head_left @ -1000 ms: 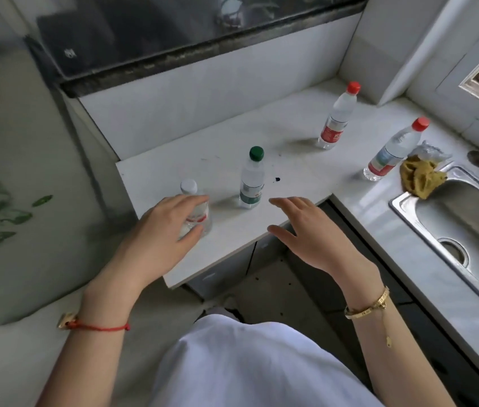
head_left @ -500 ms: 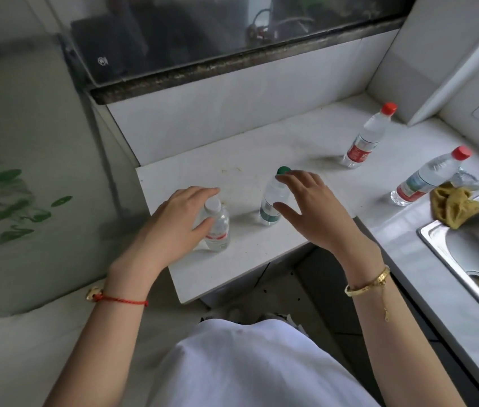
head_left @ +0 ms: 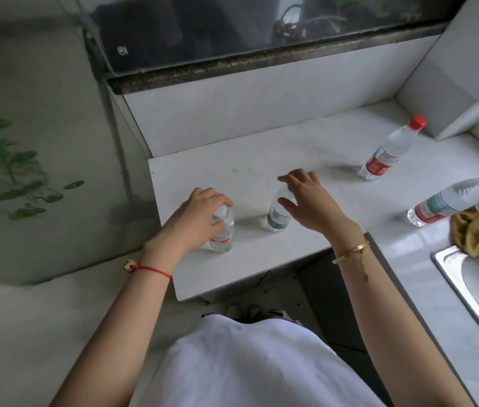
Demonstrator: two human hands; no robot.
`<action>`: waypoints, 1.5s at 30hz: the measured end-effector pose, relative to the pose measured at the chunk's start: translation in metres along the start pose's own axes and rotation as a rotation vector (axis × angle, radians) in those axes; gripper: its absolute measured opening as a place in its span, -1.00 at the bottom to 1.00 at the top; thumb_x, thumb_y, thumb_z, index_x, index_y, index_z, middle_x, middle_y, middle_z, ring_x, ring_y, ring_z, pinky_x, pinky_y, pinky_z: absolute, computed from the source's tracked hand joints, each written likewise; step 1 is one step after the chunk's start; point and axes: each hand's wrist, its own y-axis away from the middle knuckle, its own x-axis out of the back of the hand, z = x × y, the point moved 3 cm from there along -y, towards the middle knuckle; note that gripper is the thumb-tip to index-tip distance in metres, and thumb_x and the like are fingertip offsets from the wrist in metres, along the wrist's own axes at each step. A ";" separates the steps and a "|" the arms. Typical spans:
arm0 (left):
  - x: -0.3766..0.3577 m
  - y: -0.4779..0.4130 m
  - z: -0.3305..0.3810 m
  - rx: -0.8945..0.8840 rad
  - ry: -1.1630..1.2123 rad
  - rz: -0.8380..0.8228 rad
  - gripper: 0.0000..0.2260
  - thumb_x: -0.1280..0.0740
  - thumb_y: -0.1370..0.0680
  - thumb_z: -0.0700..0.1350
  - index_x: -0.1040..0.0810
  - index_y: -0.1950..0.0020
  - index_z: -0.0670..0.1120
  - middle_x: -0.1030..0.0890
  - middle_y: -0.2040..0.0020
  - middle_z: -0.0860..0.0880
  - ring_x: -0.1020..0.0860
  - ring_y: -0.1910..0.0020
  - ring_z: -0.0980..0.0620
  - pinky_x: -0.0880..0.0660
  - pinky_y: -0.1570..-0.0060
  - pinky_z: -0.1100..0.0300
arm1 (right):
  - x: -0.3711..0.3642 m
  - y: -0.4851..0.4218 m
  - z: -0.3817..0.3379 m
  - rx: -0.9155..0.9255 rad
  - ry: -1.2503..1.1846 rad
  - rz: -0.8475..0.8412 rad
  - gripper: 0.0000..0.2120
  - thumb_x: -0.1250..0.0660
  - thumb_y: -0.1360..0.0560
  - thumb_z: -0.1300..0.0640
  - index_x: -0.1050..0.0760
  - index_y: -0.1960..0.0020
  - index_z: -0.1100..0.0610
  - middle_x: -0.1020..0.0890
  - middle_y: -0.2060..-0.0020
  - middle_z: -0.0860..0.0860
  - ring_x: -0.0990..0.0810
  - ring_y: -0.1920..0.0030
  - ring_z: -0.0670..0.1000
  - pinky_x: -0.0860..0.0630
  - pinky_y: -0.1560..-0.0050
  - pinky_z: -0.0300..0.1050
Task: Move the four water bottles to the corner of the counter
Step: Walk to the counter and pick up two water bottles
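Four clear water bottles stand on the white counter (head_left: 314,148). My left hand (head_left: 197,214) is closed around the small white-capped bottle (head_left: 223,236) near the counter's left front edge. Just to the right, my right hand (head_left: 308,201) wraps over the neck and cap of the green-labelled bottle (head_left: 277,218), thumb on its near side, fingers behind it. Both bottles are upright with their bases on the counter. Two taller red-capped bottles stand untouched: one (head_left: 385,155) toward the far right corner, the other (head_left: 449,201) at the right by the sink.
A crumpled yellow cloth (head_left: 474,233) lies at the rim of the steel sink (head_left: 449,268) on the right. White tiled walls meet behind the counter at the far right. The counter's front edge drops to the floor below my arms.
My right hand has moved forward from in front of the counter onto the green-labelled bottle's top, hiding its cap. My left hand stays on the white-capped bottle. The camera has shifted left.
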 end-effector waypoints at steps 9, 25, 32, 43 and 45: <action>-0.002 -0.009 0.003 0.039 0.003 0.019 -0.80 -0.35 -0.48 -0.18 -0.53 -0.04 0.05 -0.40 -0.01 0.11 -0.37 -0.12 0.08 -0.46 -0.12 0.02 | -0.002 -0.016 0.014 0.054 -0.033 -0.010 -0.73 -0.25 -0.53 0.26 -0.43 -0.23 0.14 -0.45 -0.18 0.07 -0.34 -0.19 0.10 -0.38 -0.10 -0.11; -0.003 0.007 0.014 0.066 0.006 0.023 -0.77 -0.32 -0.46 -0.24 -0.49 0.08 0.12 -0.36 0.06 0.16 -0.34 -0.03 0.16 -0.49 -0.02 0.06 | 0.011 -0.007 0.012 0.265 -0.063 -0.136 -0.85 -0.28 -0.50 0.26 -0.46 -0.05 0.11 -0.42 -0.12 0.02 -0.35 -0.16 0.03 -0.39 -0.11 -0.18; 0.000 0.034 0.033 0.066 -0.024 0.154 -0.78 -0.34 -0.46 -0.23 -0.50 0.04 0.10 -0.35 0.06 0.17 -0.35 -0.04 0.14 -0.51 0.03 -0.03 | 0.027 0.011 0.001 0.384 -0.085 -0.163 -0.84 -0.29 -0.49 0.27 -0.48 -0.04 0.10 -0.43 -0.10 0.00 -0.34 -0.09 -0.02 -0.32 -0.03 -0.25; -0.011 0.102 0.080 0.249 0.019 0.319 -0.80 -0.35 -0.47 -0.29 -0.56 0.02 -0.01 -0.43 0.01 0.10 -0.34 -0.03 0.17 -0.40 -0.04 0.21 | 0.033 0.039 -0.026 0.626 -0.080 -0.241 -0.79 -0.26 -0.45 0.31 -0.49 -0.02 0.07 -0.44 -0.05 -0.03 -0.34 -0.03 -0.06 -0.38 0.01 -0.23; -0.013 0.114 0.086 0.292 0.030 0.341 -0.80 -0.36 -0.47 -0.29 -0.57 0.00 -0.02 -0.43 0.01 0.10 -0.34 -0.03 0.18 -0.36 -0.03 0.27 | 0.031 0.043 -0.034 0.675 -0.078 -0.262 -0.78 -0.25 -0.45 0.32 -0.49 -0.02 0.07 -0.44 -0.04 -0.03 -0.33 -0.02 -0.07 -0.37 0.02 -0.24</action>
